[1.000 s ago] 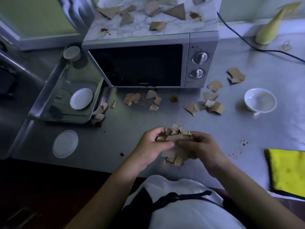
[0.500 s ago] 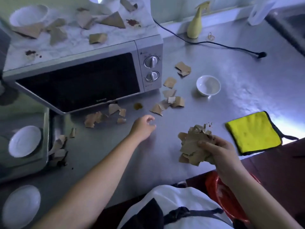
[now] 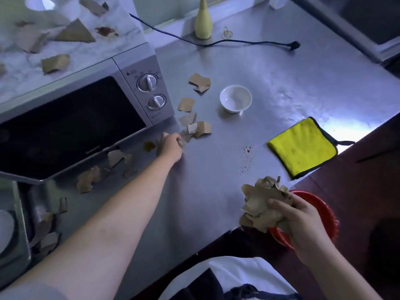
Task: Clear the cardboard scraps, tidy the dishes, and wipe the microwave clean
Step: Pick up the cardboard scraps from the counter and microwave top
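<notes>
My right hand (image 3: 303,221) grips a crumpled bundle of cardboard scraps (image 3: 262,202) over the counter's near edge, just above a red bin (image 3: 322,206). My left hand (image 3: 171,145) reaches across the steel counter to a cluster of loose scraps (image 3: 194,126) by the microwave's front right corner, fingers curled onto a piece. The silver microwave (image 3: 73,122) sits at the left with more scraps (image 3: 73,33) and a brown stain (image 3: 106,31) on its marbled top. A white bowl (image 3: 236,97) stands right of the dials.
A yellow cloth (image 3: 303,147) lies at the counter's right edge. Red specks (image 3: 246,150) dot the steel. A black cord (image 3: 227,42) and a yellow-green vase (image 3: 203,24) sit at the back. More scraps (image 3: 88,178) lie under the microwave door; a metal tray (image 3: 15,224) holds a plate at left.
My hands have parted: the right carried the scrap bundle right and down over the red bin, while the left reached forward to the scraps by the microwave's corner. The view swung right.
</notes>
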Demonstrator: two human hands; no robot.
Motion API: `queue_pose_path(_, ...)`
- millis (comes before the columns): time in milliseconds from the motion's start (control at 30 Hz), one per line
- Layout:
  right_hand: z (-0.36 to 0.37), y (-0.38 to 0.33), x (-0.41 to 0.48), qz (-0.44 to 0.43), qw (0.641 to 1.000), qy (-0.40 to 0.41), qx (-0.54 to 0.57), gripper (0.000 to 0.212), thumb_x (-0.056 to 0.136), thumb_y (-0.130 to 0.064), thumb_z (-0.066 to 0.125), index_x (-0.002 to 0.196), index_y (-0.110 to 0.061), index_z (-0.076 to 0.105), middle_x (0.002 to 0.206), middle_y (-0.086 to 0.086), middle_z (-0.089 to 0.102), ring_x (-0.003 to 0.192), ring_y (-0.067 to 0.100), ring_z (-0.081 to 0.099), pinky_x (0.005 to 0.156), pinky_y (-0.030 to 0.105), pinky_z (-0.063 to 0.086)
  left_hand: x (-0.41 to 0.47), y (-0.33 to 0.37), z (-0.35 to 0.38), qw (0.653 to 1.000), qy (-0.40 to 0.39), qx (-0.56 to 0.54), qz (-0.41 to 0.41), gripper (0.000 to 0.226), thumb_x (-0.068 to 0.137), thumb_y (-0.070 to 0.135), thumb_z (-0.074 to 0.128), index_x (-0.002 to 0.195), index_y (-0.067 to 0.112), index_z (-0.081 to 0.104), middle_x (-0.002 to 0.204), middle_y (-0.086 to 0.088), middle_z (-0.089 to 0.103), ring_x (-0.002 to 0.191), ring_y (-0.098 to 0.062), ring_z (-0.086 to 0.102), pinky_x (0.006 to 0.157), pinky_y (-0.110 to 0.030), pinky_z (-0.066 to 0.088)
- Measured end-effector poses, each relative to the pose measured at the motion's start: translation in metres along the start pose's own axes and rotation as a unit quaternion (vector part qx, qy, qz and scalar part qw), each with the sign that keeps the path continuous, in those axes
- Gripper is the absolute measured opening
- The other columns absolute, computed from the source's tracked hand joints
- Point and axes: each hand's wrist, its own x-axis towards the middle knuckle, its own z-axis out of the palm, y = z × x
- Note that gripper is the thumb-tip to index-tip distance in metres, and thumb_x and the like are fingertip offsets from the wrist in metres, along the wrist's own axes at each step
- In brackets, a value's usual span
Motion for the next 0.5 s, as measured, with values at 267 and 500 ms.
queue_pose_path(267,-0.008,0.0,0.02,0.005,1.0,0.0,0.019,0.027,0.085,0.002,0.066,0.112,0.004,0.068,0.105,0.032,0.071,0.092,0.055,0.068,0.087,0.075,0.048,-0.007,0.006,-0.033,0.972,-0.064,-0.222,-0.041,0.028,0.08,0.004,0.078,0.099,0.016,0.062,0.086,-0.006,0.065,0.076,-0.023,0.059,0.059,-0.025,0.045)
queue_pose_path(500,-0.016,-0.001,0.037,0.004,0.999,-0.01,0.047,0.018,0.082,0.001,0.068,0.099,-0.002,0.074,0.096,0.027,0.074,0.079,0.045,0.073,0.061,0.048,0.06,0.014,0.04,-0.059,0.968,-0.119,-0.22,-0.016,0.017,0.085,-0.003,0.072,0.098,0.006,0.07,0.077,-0.001,0.065,0.065,-0.007,0.056,0.051,-0.005,0.043)
